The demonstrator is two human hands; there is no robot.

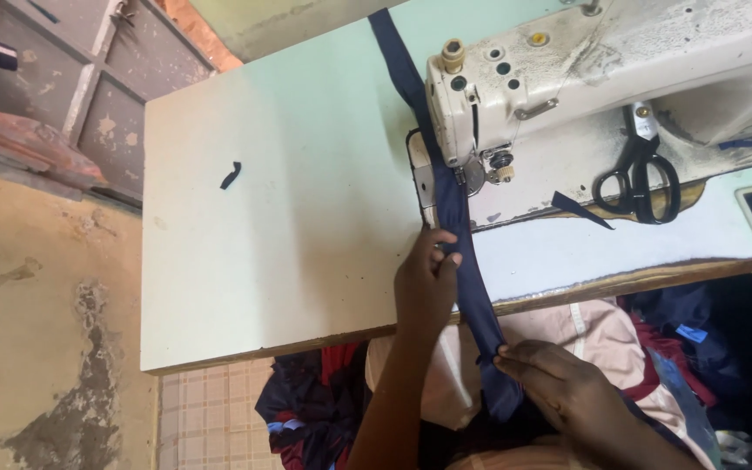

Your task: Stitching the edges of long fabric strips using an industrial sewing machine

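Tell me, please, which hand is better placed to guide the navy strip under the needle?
Probably the left hand: its fingertips press the navy strip flat on the table just before the sewing machine. The right hand pinches it below the table edge.

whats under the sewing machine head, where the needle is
A navy strip runs under the sewing machine head, across the plate. The left hand presses it just in front; the right hand holds its lower end. The needle and the stitch point are covered.
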